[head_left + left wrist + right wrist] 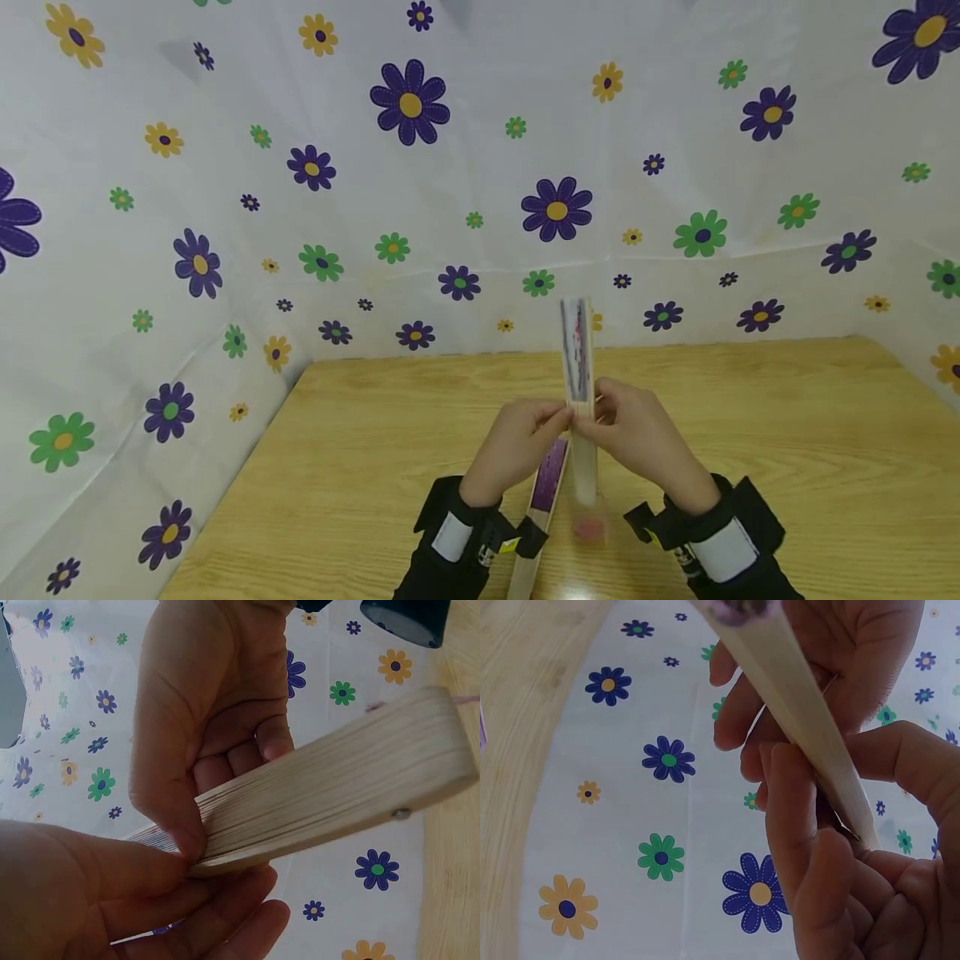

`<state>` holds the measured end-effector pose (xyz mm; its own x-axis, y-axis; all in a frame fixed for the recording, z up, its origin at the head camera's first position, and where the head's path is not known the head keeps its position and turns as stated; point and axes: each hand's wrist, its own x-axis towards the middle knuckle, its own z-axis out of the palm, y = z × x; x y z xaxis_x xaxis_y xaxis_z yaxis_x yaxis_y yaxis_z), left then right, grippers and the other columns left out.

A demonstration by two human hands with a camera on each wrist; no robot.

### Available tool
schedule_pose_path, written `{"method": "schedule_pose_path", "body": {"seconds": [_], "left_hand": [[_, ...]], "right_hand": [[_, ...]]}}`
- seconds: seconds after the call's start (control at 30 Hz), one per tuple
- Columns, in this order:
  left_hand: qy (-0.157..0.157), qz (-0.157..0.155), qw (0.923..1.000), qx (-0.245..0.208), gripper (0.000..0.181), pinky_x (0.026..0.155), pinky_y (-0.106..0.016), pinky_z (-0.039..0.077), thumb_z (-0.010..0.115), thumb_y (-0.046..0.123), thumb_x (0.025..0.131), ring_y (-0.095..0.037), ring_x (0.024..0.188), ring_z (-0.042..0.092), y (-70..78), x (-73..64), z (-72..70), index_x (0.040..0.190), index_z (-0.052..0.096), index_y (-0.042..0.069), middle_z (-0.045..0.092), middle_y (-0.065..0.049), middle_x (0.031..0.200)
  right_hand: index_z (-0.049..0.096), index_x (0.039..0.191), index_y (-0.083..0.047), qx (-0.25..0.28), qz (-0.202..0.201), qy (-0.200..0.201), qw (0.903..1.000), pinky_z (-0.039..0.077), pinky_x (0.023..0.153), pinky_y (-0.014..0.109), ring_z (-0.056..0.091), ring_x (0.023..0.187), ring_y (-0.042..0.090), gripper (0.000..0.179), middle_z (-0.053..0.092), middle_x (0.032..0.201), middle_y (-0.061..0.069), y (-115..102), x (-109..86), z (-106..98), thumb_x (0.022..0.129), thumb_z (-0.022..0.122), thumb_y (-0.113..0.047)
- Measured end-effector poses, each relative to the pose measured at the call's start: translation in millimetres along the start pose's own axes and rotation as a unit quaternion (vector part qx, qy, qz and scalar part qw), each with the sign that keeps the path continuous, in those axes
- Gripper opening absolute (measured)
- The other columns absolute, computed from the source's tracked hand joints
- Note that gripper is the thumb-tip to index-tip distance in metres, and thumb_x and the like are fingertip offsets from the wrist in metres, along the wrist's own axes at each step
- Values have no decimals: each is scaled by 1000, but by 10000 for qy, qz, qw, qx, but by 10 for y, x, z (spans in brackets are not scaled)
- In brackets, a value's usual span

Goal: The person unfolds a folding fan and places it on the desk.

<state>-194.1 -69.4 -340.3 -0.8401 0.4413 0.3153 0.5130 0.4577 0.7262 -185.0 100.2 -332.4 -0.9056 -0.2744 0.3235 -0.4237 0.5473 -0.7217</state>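
Both hands hold a folded folding fan upright above the table. Its wooden ribs are stacked close together, with grey and pink-patterned leaf edges at the upper end. My left hand pinches it from the left with thumb and fingers. On the other side my right hand pinches it at about the same height. A small metal rivet shows near the fan's rounded end in the left wrist view. A blurred pink tassel hangs below the fan.
A second folded fan with a purple leaf lies on the wooden table, beside the left wrist and partly hidden by it. White cloth printed with flowers stands behind the table and along its sides.
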Motion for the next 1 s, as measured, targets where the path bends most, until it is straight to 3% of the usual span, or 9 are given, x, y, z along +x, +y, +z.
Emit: {"method": "schedule_pose_path", "body": {"seconds": [0.07, 0.13, 0.23, 0.57, 1.0], "left_hand": [[-82, 44, 9999, 141, 23, 43, -18, 22, 52, 3, 99, -4, 43, 25, 9, -14, -7, 92, 72, -5, 46, -3, 61], [-163, -15, 9994, 304, 23, 43, -18, 22, 52, 2, 99, -4, 43, 25, 18, -21, -12, 88, 71, -4, 35, 1, 59], [-236, -162, 9988, 390, 23, 42, -18, 21, 51, 2, 99, -5, 42, 26, 34, -29, -16, 91, 72, -4, 34, 3, 58], [-72, -180, 9985, 504, 22, 40, -18, 20, 55, 2, 94, -5, 42, 27, 31, -19, -5, 77, 68, -2, 35, 3, 54], [-34, -95, 9985, 530, 20, 41, -17, 21, 57, 3, 91, 0, 41, 27, 37, -22, -38, 89, 76, -2, 37, 4, 55]], "right_hand": [[65, 95, 5, -44, 12, -11, 10000, 49, 52, 31, 63, 67, 21, 15, 72, 80, 18, 6, -4, 17, 85, 70, -6], [65, 94, 5, -78, -6, -29, 10000, 48, 51, 30, 61, 64, 18, 15, 72, 79, 17, 9, -7, 31, 85, 70, -6], [64, 93, 4, -174, 0, -29, 9998, 46, 50, 29, 57, 61, 17, 15, 72, 77, 15, 3, -12, 39, 84, 70, -6], [64, 90, 2, -304, -78, -21, 9995, 47, 50, 30, 58, 61, 16, 14, 73, 78, 15, -20, -20, 28, 82, 70, -8], [64, 92, 3, -678, 213, 115, 9974, 49, 49, 31, 59, 60, 17, 19, 72, 75, 14, -15, -4, 24, 80, 69, -10]]}}
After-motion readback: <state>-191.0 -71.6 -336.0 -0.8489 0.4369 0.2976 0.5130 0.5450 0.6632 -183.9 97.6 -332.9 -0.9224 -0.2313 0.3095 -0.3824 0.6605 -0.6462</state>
